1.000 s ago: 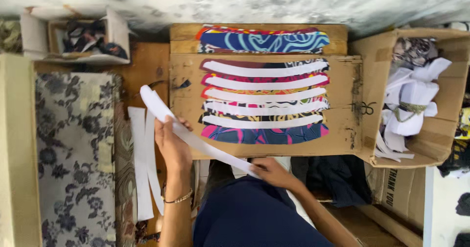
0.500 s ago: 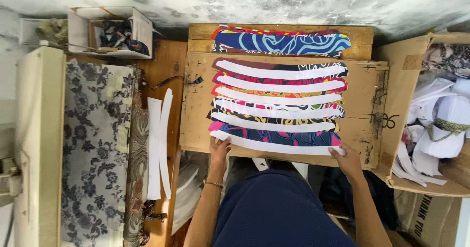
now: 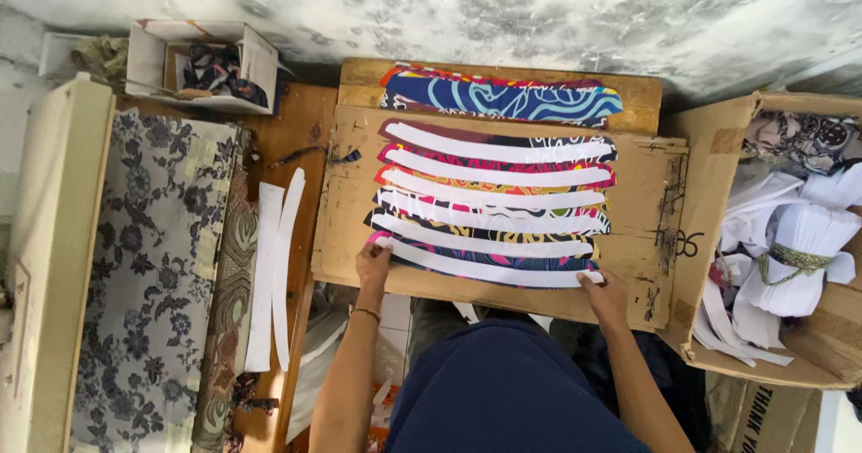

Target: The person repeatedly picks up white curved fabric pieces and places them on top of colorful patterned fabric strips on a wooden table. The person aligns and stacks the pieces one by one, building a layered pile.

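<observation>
A flat cardboard sheet (image 3: 350,237) lies on a wooden board and carries several curved patterned fabric strips, each topped by a white curved strip. The nearest white strip (image 3: 489,271) lies across the blue and pink fabric piece (image 3: 503,260). My left hand (image 3: 373,264) presses down the strip's left end with its fingertips. My right hand (image 3: 604,296) presses down the right end near the cardboard's front edge. Neither hand grips anything. A blue patterned fabric piece (image 3: 503,98) lies behind the cardboard.
Two loose white strips (image 3: 274,273) lie on the wood to the left, beside grey floral fabric (image 3: 148,273). A small box of fabric scraps (image 3: 202,67) stands at the back left. A cardboard box (image 3: 709,193) with bundled white strips (image 3: 795,255) is at the right.
A second ago my hands held a white strip in the air at the left. It now lies on the nearest fabric piece, with both hands pressing its ends.
</observation>
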